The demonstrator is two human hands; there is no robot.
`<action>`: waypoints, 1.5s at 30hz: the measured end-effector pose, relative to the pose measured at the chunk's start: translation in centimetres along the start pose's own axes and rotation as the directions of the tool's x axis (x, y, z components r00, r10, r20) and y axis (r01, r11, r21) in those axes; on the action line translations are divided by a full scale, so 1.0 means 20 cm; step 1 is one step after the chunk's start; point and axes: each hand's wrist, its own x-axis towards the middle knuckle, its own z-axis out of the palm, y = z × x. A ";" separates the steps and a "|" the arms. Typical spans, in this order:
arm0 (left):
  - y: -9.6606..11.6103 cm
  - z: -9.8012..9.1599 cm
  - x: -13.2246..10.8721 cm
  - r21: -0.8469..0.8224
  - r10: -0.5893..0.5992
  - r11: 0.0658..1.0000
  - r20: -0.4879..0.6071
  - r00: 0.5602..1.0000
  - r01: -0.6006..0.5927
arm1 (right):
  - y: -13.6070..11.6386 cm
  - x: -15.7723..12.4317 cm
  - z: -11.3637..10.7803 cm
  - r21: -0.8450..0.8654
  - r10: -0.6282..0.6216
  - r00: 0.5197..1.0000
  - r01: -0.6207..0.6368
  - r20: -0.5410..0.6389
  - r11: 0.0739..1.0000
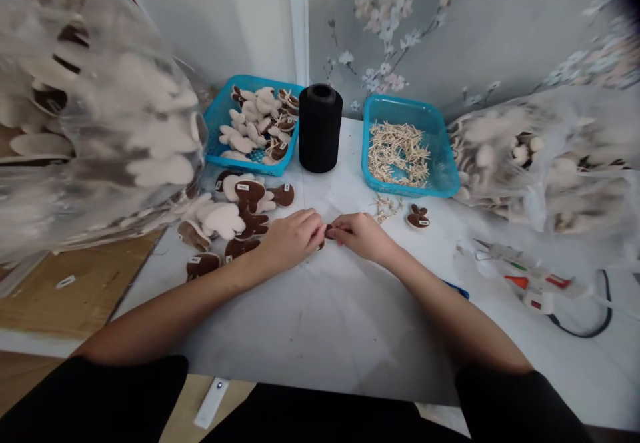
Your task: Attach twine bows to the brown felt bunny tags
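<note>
My left hand [293, 236] and my right hand [361, 233] meet at the middle of the white table [320, 316], fingers curled and pinched together on a small dark brown piece [327, 233] held between them; most of it is hidden. A pile of cream and brown rabbit-shaped felt pieces [237, 216] lies just left of my left hand. One brown rabbit piece [418, 217] lies to the right of my right hand, next to a few loose tan bows [385, 206].
A black thread spool [320, 128] stands at the back between two blue baskets: the left basket [215, 130] holds felt rabbits, the right basket [445, 163] holds small tan bows. Clear plastic bags of pieces sit at left [90, 116] and right [545, 156]. A glue gun [530, 283] lies at right.
</note>
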 end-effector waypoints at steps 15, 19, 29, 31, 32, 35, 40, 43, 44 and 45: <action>0.04 0.06 -0.07 0.049 0.023 0.999 -0.141 0.990 -0.017 | 0.01 0.02 0.01 0.720 0.181 0.964 0.016 -0.196 0.693; -0.02 0.08 -0.06 -0.036 0.058 0.997 -0.125 0.990 -0.063 | 0.03 -0.01 -0.03 0.784 0.110 0.991 -0.013 -0.070 0.621; -0.07 0.02 0.03 -0.797 0.053 0.544 0.342 0.938 0.260 | 0.07 -0.05 -0.14 0.663 -0.184 0.948 -0.038 0.261 0.747; -0.06 0.01 0.03 -0.839 0.046 0.344 0.464 0.885 0.422 | 0.06 -0.05 -0.15 0.609 -0.207 0.922 -0.040 0.328 0.792; -0.06 0.01 0.03 -0.843 0.061 0.258 0.503 0.862 0.473 | 0.05 -0.05 -0.15 0.578 -0.214 0.910 -0.035 0.355 0.815; -0.04 0.02 0.02 -0.835 0.095 0.152 0.545 0.833 0.529 | 0.05 -0.05 -0.13 0.481 -0.215 0.909 0.019 0.357 0.877; -0.03 0.02 0.01 -0.840 -0.034 0.218 0.503 0.864 0.497 | 0.08 -0.04 -0.09 0.513 -0.086 0.988 0.009 0.127 0.858; -0.03 0.02 0.01 -0.874 -0.132 0.206 0.420 0.898 0.439 | 0.10 -0.04 -0.08 0.617 0.007 0.998 -0.044 0.062 0.785; -0.03 0.02 0.01 -0.881 -0.159 0.212 0.395 0.905 0.422 | 0.10 -0.03 -0.08 0.647 0.023 0.998 -0.061 0.066 0.760; -0.02 0.03 0.01 -0.884 -0.188 0.224 0.375 0.908 0.411 | 0.10 -0.03 -0.07 0.669 0.032 0.996 -0.078 0.080 0.740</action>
